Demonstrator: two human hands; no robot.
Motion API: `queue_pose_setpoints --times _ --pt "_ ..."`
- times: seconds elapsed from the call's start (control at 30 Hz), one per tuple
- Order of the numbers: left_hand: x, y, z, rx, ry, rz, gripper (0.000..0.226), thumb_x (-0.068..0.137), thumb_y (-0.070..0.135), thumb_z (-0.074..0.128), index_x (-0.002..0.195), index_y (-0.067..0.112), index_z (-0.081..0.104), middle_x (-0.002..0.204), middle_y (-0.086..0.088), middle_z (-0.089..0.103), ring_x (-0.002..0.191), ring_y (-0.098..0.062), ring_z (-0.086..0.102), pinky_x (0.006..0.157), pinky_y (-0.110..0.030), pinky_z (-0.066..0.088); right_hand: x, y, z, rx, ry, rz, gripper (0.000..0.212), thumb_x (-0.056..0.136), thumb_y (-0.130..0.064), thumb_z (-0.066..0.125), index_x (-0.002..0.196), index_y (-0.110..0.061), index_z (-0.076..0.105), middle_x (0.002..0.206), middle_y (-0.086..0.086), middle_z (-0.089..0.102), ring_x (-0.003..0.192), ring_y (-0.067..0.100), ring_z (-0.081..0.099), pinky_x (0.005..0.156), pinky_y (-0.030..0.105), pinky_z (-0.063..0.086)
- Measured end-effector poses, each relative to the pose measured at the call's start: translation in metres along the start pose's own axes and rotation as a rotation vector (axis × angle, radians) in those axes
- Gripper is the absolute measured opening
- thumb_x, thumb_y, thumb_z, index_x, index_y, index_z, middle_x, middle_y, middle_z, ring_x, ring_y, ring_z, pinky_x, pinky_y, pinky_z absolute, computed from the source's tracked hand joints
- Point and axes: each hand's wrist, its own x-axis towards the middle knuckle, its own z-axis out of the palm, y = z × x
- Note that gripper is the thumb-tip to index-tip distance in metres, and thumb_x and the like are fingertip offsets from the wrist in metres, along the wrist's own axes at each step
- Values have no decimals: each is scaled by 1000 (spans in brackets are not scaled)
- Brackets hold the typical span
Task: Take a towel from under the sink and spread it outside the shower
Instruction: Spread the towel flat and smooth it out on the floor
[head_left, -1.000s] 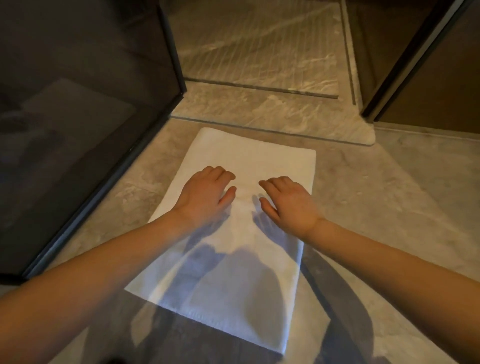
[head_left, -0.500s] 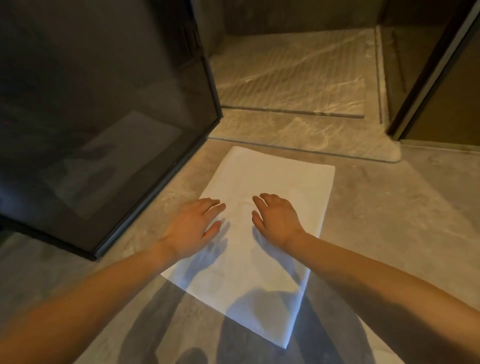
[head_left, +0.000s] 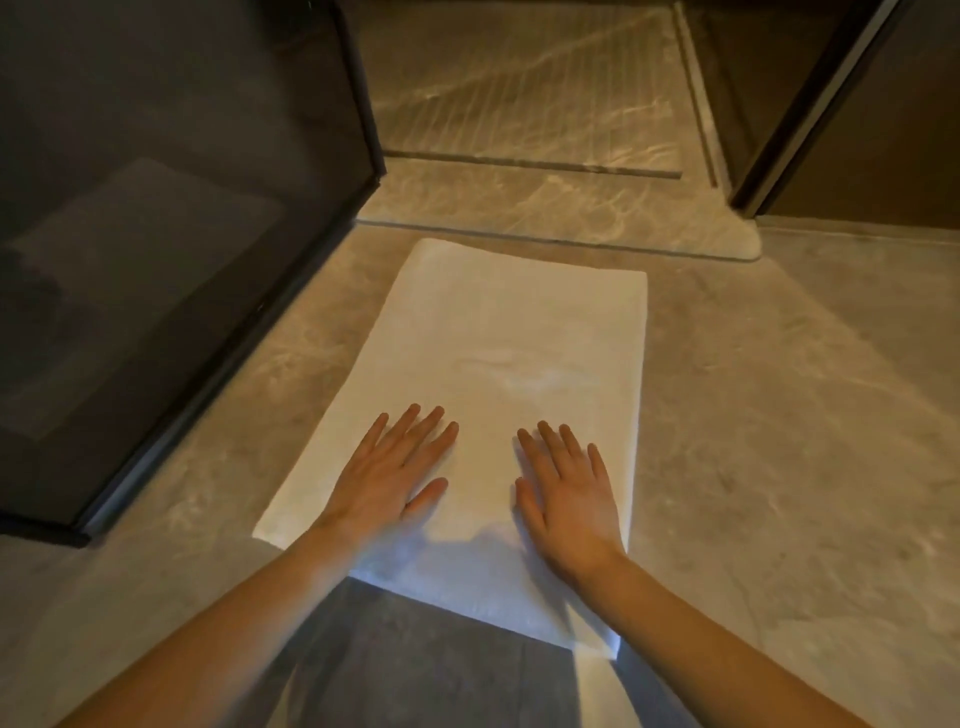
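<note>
A white towel (head_left: 498, 332) lies flat on the stone floor, its far edge just short of the shower threshold (head_left: 545, 208). My left hand (head_left: 395, 478) rests palm down on the towel's near left part, fingers spread. On the near right part lies my right hand (head_left: 569, 493), also flat with fingers apart. Neither hand grips the cloth. A faint crease marks the towel's middle. My shadow covers the near edge.
A dark glass shower panel (head_left: 171, 249) with a black frame stands at the left, angled toward the threshold. Another dark framed door (head_left: 810, 104) stands at the far right. Ribbed shower floor (head_left: 519, 88) lies beyond. Grey stone floor (head_left: 779, 415) surrounds the towel.
Both hands have slid toward the towel's near end and flattened, fingers now spread. The towel stays in place; the camera view shifted.
</note>
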Motion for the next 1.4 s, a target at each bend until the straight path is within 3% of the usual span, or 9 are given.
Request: queue_pose_setpoints --times 0.13,0.27,0.47,0.77,0.9,1.03,1.17,1.3,1.4 --pt "-1 -9 31 -72 -13 34 60 99 51 20 154 33 6 162 7 0 149 -14 -10 120 -40 -1 -6 1 25 -29 -29 77 56 100 -48 16 154 -38 2 163 -8 -1 150 19 -10 120 42 -9" --pt "-4 -6 41 -170 7 3 60 98 50 27 154 34 12 163 6 6 149 -15 -4 120 -44 5 -9 10 31 -106 -31 61 57 100 -51 10 153 -39 -6 162 -8 -4 148 19 -15 120 42 -10" --pt "-20 21 52 -160 63 -65 61 100 53 17 154 26 17 163 -2 11 149 -23 7 118 -47 8 -14 35 26 -89 -35 -58 55 101 -51 14 153 -41 2 163 -11 3 150 17 -7 120 43 -5" --pt "-23 19 43 -227 66 -65 58 99 48 25 153 25 24 160 1 17 149 -22 12 120 -43 10 -16 33 24 -114 -36 -34 56 99 -52 10 153 -41 -1 163 -11 0 149 15 -11 120 40 -9" --pt "-42 -3 38 -291 177 -304 50 98 30 47 144 10 42 151 -9 40 141 -29 34 116 -44 26 -12 11 21 -65 -7 -15 58 99 -50 12 154 -35 10 163 -6 7 150 17 -6 121 40 -4" --pt "-82 -10 41 -291 324 -481 48 96 28 47 135 0 52 141 -19 51 131 -36 47 106 -49 42 5 -41 23 -51 -6 -163 56 100 -45 16 155 -32 13 163 -6 8 150 18 -3 122 42 1" --pt "-100 -11 40 -330 359 -685 52 91 27 63 134 0 52 131 -19 57 117 -35 55 98 -41 47 22 -88 36 -52 -36 -251 54 101 -40 21 154 -31 19 162 -3 16 150 22 7 120 44 6" --pt "-95 -21 36 -424 371 -773 52 84 22 72 129 2 55 114 -17 62 104 -35 55 87 -42 49 30 -96 54 -74 -85 -229 53 103 -40 19 154 -37 5 162 -7 2 150 19 -4 121 42 -4" --pt "-95 -23 34 -474 416 -783 39 81 20 76 116 6 64 108 -13 62 97 -32 55 77 -36 49 30 -94 57 -72 -75 -233 55 100 -44 10 154 -36 6 163 -6 5 149 16 -6 121 42 -4"
